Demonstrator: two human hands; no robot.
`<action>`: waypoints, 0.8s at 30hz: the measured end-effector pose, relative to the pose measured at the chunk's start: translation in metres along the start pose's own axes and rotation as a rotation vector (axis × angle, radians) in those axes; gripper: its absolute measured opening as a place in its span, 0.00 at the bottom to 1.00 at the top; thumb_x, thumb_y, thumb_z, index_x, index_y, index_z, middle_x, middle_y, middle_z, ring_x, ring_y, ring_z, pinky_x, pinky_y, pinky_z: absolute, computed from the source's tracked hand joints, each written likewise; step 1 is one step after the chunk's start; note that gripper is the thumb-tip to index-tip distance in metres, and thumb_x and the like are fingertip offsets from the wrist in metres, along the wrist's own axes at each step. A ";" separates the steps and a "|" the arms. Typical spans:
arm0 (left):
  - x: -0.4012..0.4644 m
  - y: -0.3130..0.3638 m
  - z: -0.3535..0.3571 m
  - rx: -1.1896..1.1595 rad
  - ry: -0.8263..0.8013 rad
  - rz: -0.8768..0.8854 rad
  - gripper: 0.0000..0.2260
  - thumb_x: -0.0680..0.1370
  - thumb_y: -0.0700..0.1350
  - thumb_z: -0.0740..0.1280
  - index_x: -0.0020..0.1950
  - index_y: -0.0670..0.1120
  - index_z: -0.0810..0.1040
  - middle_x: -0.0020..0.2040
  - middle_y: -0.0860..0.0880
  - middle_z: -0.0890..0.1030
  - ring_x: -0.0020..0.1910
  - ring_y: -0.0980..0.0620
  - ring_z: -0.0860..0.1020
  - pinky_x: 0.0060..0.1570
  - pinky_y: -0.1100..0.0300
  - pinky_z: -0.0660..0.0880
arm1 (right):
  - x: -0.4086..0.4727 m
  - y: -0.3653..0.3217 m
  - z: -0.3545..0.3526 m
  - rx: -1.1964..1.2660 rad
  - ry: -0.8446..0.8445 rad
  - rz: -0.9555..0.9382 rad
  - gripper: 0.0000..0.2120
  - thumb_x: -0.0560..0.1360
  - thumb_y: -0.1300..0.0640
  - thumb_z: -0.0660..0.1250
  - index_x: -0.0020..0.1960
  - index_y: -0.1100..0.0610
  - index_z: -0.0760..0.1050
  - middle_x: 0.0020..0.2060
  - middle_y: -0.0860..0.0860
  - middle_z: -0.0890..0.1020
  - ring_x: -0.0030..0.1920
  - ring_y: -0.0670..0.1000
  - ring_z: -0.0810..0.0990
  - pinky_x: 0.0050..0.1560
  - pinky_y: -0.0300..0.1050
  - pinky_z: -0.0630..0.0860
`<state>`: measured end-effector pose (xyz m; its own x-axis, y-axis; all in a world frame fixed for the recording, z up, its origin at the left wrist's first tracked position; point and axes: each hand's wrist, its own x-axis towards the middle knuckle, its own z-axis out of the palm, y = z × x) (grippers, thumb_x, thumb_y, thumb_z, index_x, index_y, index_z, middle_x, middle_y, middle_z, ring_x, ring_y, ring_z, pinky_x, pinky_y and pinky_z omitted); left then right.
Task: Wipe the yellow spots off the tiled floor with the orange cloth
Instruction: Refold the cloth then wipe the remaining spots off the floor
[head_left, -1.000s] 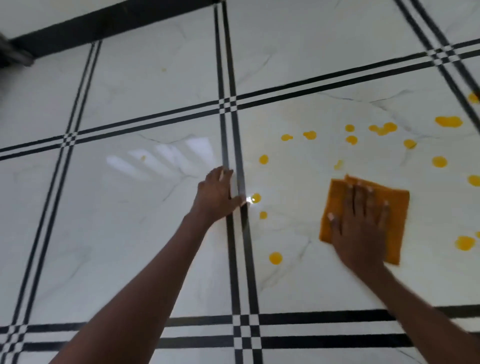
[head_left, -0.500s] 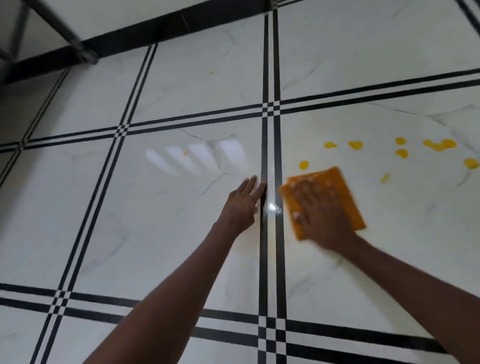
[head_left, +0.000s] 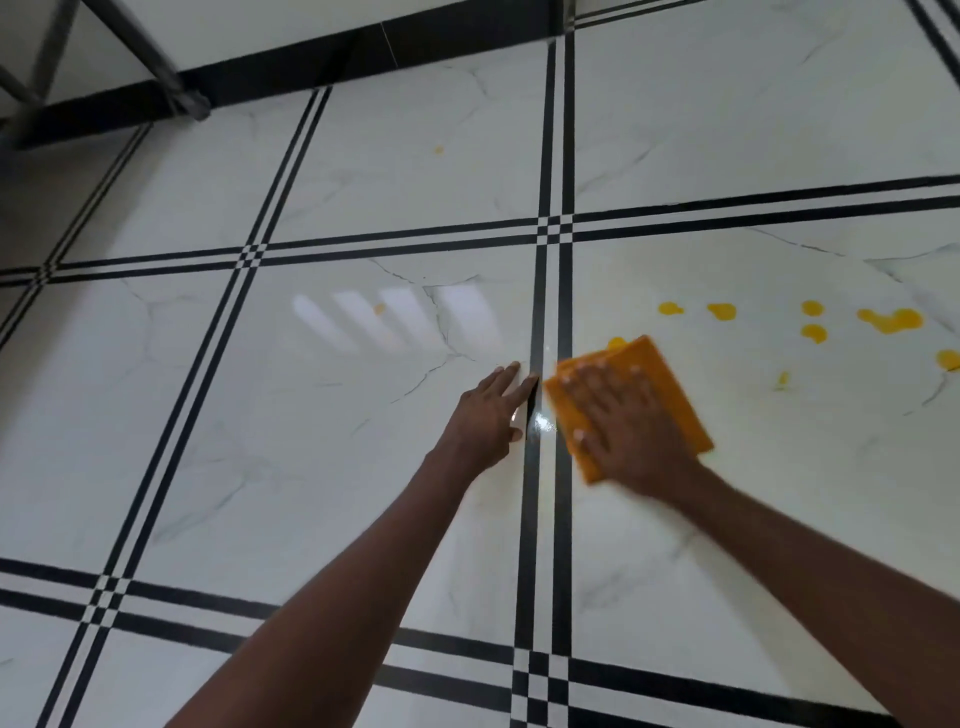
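My right hand (head_left: 631, 428) presses flat on the folded orange cloth (head_left: 675, 395), which lies on the white tiled floor (head_left: 311, 467) just right of a black double line. My left hand (head_left: 485, 415) rests flat on the tile to the left of that line, fingers spread, holding nothing. Several yellow spots (head_left: 891, 319) dot the tile beyond and to the right of the cloth; one spot (head_left: 616, 343) peeks out at the cloth's far edge. Two tiny yellow specks (head_left: 380, 309) sit on tiles further left and back.
A dark metal furniture leg (head_left: 182, 93) stands at the top left by a black skirting strip (head_left: 363, 47) along the wall. Black double lines cross the white marble tiles in a grid.
My right hand slid the cloth left, from the middle of the spotted tile to the black line beside my left hand. The spots near that line are gone. The view shifted right.
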<state>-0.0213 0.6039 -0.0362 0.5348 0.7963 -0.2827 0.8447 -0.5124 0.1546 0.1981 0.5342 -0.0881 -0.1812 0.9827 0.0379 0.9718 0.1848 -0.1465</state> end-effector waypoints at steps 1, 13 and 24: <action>0.001 -0.002 0.001 -0.007 0.000 0.007 0.38 0.77 0.43 0.71 0.82 0.50 0.55 0.82 0.45 0.54 0.81 0.43 0.53 0.74 0.45 0.64 | 0.005 0.019 -0.005 0.011 0.029 0.122 0.32 0.80 0.43 0.49 0.82 0.51 0.52 0.80 0.56 0.61 0.81 0.59 0.56 0.79 0.63 0.50; 0.082 0.033 -0.086 0.301 -0.120 -0.009 0.40 0.69 0.61 0.75 0.75 0.47 0.66 0.71 0.43 0.72 0.69 0.42 0.71 0.65 0.46 0.71 | 0.043 0.050 -0.010 0.036 -0.006 0.060 0.30 0.80 0.46 0.51 0.81 0.53 0.60 0.79 0.56 0.66 0.80 0.60 0.61 0.77 0.67 0.56; 0.088 0.063 -0.022 0.271 -0.214 -0.033 0.67 0.60 0.71 0.75 0.81 0.43 0.36 0.80 0.37 0.37 0.79 0.34 0.41 0.76 0.37 0.53 | -0.014 0.056 -0.011 0.072 0.204 0.878 0.35 0.78 0.46 0.54 0.82 0.58 0.55 0.79 0.63 0.62 0.79 0.66 0.58 0.77 0.71 0.50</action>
<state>0.0795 0.6485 -0.0302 0.4660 0.7432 -0.4800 0.8098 -0.5769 -0.1070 0.2564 0.5308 -0.0856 0.6581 0.7508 0.0569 0.7348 -0.6239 -0.2663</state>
